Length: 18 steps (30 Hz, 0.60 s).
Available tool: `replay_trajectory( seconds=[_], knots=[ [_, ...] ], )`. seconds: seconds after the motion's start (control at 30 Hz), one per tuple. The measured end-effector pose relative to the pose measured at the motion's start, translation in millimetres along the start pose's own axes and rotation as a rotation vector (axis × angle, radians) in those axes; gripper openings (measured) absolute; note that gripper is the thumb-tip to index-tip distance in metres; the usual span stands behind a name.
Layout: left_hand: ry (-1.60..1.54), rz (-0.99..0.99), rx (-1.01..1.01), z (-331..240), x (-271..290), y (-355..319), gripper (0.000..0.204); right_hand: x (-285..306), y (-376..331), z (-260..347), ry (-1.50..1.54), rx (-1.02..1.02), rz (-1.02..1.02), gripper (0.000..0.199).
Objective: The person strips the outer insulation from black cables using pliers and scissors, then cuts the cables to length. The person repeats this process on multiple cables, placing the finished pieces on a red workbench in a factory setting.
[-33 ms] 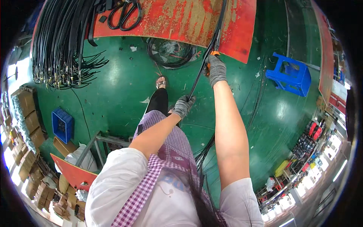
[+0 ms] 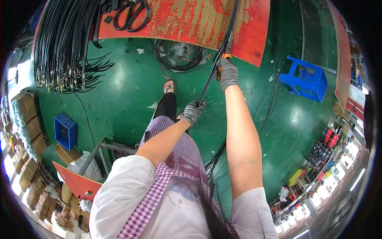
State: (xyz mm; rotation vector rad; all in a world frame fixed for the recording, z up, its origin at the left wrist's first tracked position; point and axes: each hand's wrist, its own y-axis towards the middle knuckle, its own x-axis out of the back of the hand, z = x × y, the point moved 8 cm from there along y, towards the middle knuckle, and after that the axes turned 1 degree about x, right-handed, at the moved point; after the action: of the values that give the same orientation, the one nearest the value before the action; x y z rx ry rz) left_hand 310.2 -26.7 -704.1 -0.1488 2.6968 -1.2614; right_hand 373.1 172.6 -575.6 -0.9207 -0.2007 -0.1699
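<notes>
My left hand (image 2: 193, 112), in a grey knitted glove, is closed around a strand of black cables (image 2: 208, 79) in front of my apron. The cables run taut from it up over the right part of the red worktable (image 2: 250, 38). Farther up, my right hand (image 2: 229, 73), gloved alike, is closed on an orange-handled tool (image 2: 226, 56) beside the cables at the table's near edge. The tool's narrow grey end lies along the cables; its exact kind is hard to make out. Cable ends (image 2: 217, 159) hang down between my arms.
Many black cables with metal ends hang off the table's left side (image 2: 63, 51). A coiled black cable (image 2: 131, 18) lies on top. A cable coil (image 2: 159, 59) rests on the green floor. A blue stool (image 2: 306, 77) stands right, a blue crate (image 2: 65, 131) left, near a metal frame (image 2: 103, 153).
</notes>
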Motion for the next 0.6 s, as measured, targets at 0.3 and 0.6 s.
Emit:
replay_trajectory(
  seconds=[0.3,0.6],
  knots=[
    [0.015,0.016,0.019,-53.7,0.7,-7.7,0.022,-4.5,-2.2,2.5,0.052,0.034,0.049,0.013],
    [0.062,0.244,0.228,1.7,-28.9,-39.4,0.029,1.5,8.2,-0.5,0.013,0.074,0.034,0.01]
  ],
)
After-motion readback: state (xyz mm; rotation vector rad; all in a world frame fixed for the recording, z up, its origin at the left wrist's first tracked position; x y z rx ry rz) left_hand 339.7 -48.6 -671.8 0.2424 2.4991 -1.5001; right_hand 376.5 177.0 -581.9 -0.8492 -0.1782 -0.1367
